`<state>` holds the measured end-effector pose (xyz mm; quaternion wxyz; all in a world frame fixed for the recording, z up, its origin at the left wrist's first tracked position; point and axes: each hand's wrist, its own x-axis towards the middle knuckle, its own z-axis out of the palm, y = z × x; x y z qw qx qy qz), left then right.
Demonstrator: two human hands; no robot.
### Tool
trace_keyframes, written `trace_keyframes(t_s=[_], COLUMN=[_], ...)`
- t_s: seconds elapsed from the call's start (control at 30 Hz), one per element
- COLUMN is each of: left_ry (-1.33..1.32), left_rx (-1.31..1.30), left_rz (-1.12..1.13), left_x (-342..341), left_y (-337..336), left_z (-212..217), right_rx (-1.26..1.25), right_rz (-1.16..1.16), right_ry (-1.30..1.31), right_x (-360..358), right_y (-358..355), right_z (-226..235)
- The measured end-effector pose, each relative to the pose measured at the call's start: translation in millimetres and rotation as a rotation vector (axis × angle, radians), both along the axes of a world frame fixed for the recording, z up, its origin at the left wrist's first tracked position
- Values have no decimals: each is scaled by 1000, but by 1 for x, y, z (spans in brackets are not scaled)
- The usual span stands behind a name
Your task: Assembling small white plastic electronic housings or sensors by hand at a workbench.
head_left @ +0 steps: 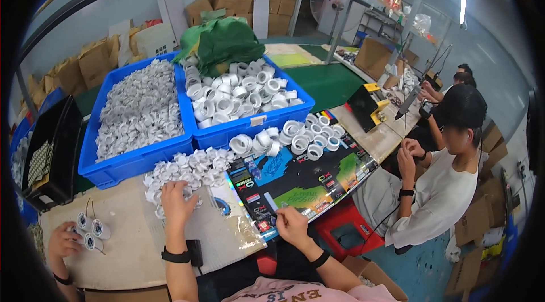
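Note:
My left hand [177,202] reaches over the near edge of a heap of small white plastic caps [196,168]. Its fingers and thumb are apart and touch the caps, and I see none clearly gripped. My right hand [292,227] is closed in a pinch above the near edge of a colourful printed sheet [301,180]; whatever lies between its fingertips is too small to make out. White plastic rings [315,151] stand loosely grouped on the far part of the sheet. A blue tape-like ring [222,206] lies between my hands.
Two blue bins hold white parts: small caps in the left bin [149,171], rings in the right bin [255,126] under green cloth [221,43]. Another person's hand [63,242] touches white cylinders [100,229] at left. A seated co-worker [437,188] is at right, beside a red stool [346,228].

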<state>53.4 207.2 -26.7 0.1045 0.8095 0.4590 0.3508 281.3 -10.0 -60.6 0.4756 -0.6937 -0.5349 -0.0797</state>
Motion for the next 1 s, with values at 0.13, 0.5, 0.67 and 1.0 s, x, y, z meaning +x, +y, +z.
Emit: trace_keyframes(t_s=[0.13,0.5,0.67,1.0], left_ry=[-65,-178,-223,-178], left_rx=[-149,-117,-131,-176], left_rz=[-20,1,12,-28], left_x=[-2,0,2,-2], left_y=[4,13,15,11], left_z=[-5,-17,-17,-10], right_rx=[18,31,49,3], right_rz=[6,19,26,8], right_ry=[4,-24,-20,-15], right_x=[-1,-1,1,-1], right_y=[-1,1,3,1], right_z=[-3,-1,-2,-2])
